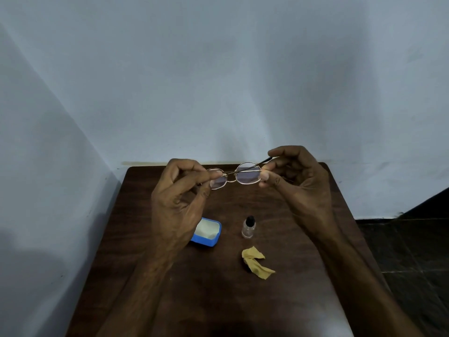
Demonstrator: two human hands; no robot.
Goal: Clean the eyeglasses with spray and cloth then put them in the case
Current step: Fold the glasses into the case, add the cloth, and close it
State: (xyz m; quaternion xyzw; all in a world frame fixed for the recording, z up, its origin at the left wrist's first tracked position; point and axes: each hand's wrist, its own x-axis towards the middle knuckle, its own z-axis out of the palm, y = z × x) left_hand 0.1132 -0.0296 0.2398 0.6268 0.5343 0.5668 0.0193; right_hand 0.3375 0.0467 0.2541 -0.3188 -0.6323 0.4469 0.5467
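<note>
Head view: glasses (234,176) are up in the air over the far part of the table (218,300), held by both hands. L hand (179,198) pinches the left end of the frame betw. thumb & forefinger, other fingers curled in. R hand (296,181) pinches the right end the same way, fingers curled. Frame is thin gold metal w/ oval lenses, approx. level, lenses facing the camera. One temple (268,158) lies across behind the lenses, its dark tip up by the R hand's fingers; the other is hidden, can't tell how it sits. On the table nearer the camera: blue case (204,242), open, pale lining, left part hidden behind the L wrist. Small clear bottle (249,227) w/ black cap stands upright just right of the case, not touching. Crumpled yellow cloth (256,262) lies nearer the camera than the bottle, apart from it. Pale wall (218,81) behind the table, dark tiled floor (413,251) at right.
</note>
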